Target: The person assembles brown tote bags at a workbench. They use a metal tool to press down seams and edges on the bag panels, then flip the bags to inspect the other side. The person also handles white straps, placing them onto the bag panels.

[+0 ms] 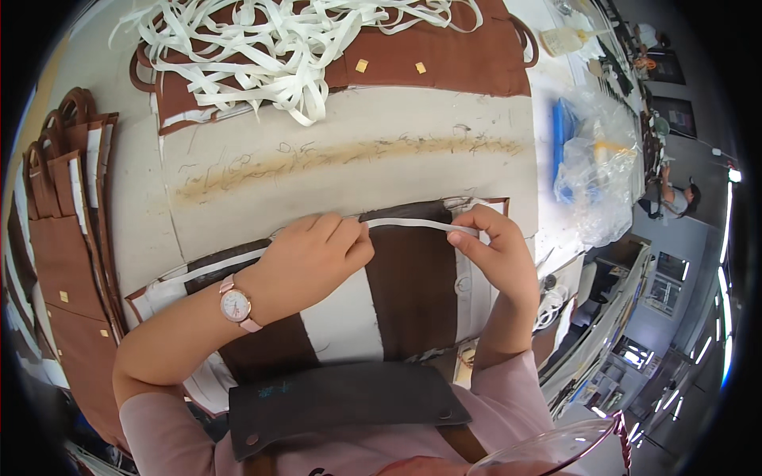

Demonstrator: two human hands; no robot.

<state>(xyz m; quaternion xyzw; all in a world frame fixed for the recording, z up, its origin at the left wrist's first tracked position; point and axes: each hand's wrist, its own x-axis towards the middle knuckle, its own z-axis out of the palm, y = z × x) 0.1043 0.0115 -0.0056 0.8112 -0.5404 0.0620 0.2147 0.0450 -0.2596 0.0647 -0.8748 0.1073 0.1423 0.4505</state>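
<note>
A narrow white strip (409,223) runs along the far edge of a dark brown and white striped panel (414,278). The panel lies on the table in front of me, its near side close to my dark apron. My left hand (317,252), with a pink-strapped watch on the wrist, has its fingers curled over the strip at the panel's far edge. To the right, my right hand (498,247) pinches the strip between thumb and forefinger. Between the hands the strip bows slightly. More of it shows left of my left hand, along the panel edge.
Tangled white strips (262,51) lie on a brown handled bag piece (444,59) at the back. Brown bag pieces (71,262) are stacked at left. Clear plastic (607,170), a blue object (562,139) and a bottle (562,41) lie right. Another person (676,200) is far right.
</note>
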